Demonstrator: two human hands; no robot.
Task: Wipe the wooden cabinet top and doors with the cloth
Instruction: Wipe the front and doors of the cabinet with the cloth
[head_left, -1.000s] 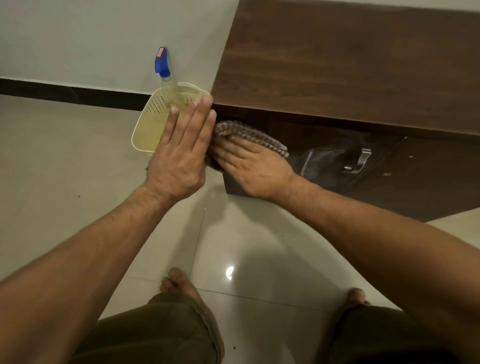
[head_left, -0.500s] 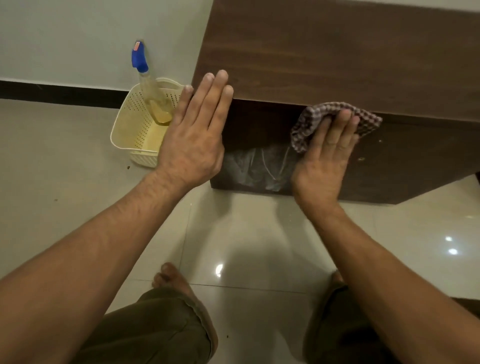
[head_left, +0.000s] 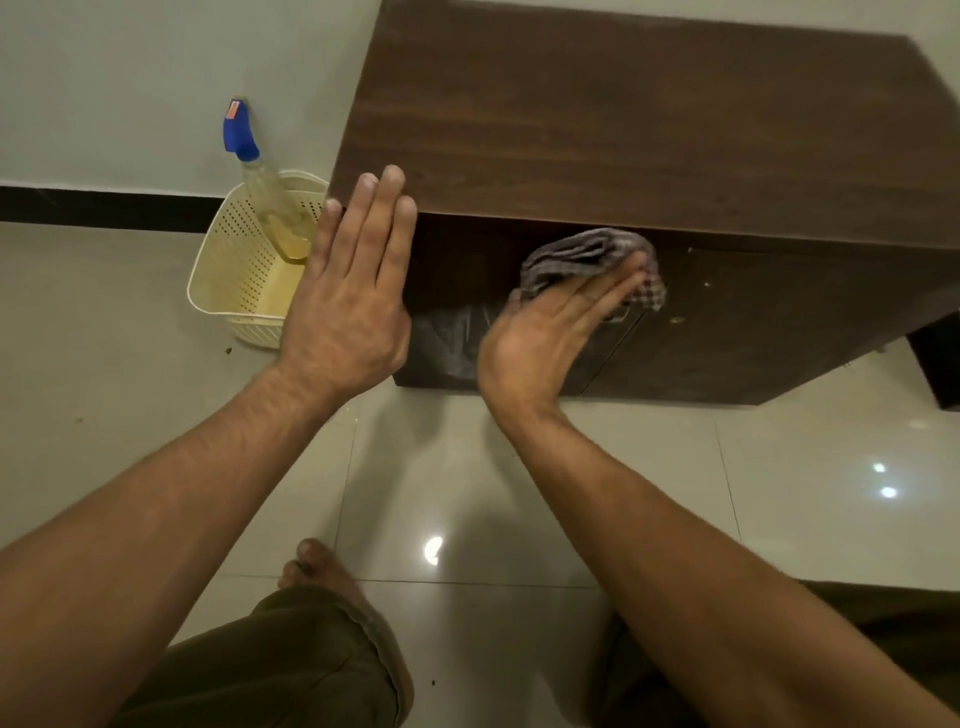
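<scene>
A dark wooden cabinet (head_left: 623, 130) stands against the wall, its top facing me and its doors (head_left: 753, 322) below. My right hand (head_left: 550, 332) presses a checked brown cloth (head_left: 582, 254) flat against the upper part of the door front, just under the top's edge. My left hand (head_left: 348, 291) is held flat with fingers straight at the cabinet's left front corner, holding nothing. A dull smeared patch shows on the door below the two hands.
A cream perforated basket (head_left: 244, 280) sits on the tiled floor left of the cabinet, with a spray bottle (head_left: 260, 192) with a blue nozzle leaning in it. My bare feet and knees are below. Glossy floor tiles spread around.
My right hand slid the cloth from the cabinet's left corner rightward across the door front, then back a little to the left. My left hand stayed flat at the left corner.
</scene>
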